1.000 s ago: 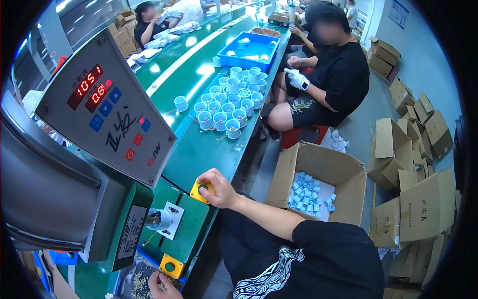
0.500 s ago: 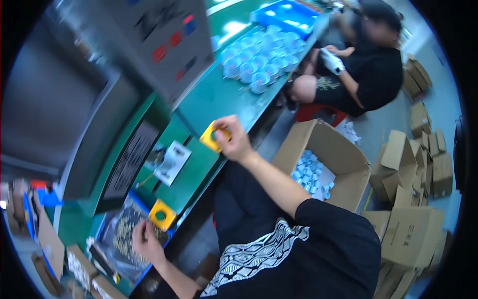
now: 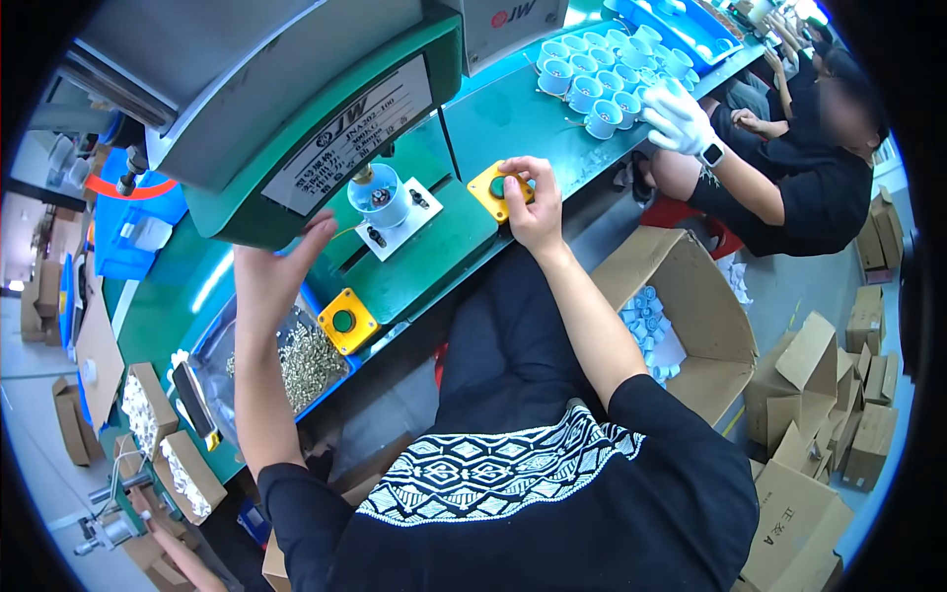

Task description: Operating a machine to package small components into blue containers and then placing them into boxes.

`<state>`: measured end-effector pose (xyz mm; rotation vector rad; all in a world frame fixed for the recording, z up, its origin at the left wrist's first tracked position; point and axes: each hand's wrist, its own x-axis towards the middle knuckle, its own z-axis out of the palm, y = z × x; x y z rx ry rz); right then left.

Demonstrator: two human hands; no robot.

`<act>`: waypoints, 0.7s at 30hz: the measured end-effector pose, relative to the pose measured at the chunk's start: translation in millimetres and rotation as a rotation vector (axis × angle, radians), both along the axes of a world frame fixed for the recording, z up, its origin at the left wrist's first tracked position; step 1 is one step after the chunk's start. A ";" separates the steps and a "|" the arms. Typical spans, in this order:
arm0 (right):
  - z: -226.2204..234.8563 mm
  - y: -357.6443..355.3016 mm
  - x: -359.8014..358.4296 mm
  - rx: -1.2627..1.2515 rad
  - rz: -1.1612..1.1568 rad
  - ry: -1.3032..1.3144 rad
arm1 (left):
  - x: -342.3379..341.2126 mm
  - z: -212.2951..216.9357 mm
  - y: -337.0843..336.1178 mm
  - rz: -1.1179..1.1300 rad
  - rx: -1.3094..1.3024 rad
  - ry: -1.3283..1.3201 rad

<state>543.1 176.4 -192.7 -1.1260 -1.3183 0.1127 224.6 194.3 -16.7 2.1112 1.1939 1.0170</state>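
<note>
My left hand reaches up beside the green press head. Its thumb stretches out, while the machine hides most of the other fingers. Under the press ram, a light-blue plastic cup with a metal part inside sits on a white fixture plate. My right hand is curled over a yellow push-button box at the bench edge, its thumb at the green button. A second yellow push-button box stands nearer my left forearm, with no hand on it.
Rows of light-blue cups stand on the green bench, before a blue tray. A co-worker's gloved hand is beside them. Small metal parts fill a bin at left. An open carton holds blue pieces at my right.
My left hand has gone from beside the left button box up to the press head. My right hand remains at its button box. The co-worker's gloved hand has moved to the cups.
</note>
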 end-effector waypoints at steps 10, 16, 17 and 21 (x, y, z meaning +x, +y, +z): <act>3.2 3.0 0.0 0.012 0.003 0.058 | 44.3 18.3 43.3 -0.099 -0.267 0.163; 2.7 4.8 -2.8 -0.018 0.005 0.042 | 40.6 -0.6 63.5 -0.209 -0.277 0.199; 1.8 7.0 -8.8 -0.054 0.020 0.081 | 30.5 -3.8 66.4 -0.227 -0.264 0.213; -10.3 -1.5 8.2 -0.064 0.018 0.068 | 43.1 1.0 63.6 -0.375 0.312 0.302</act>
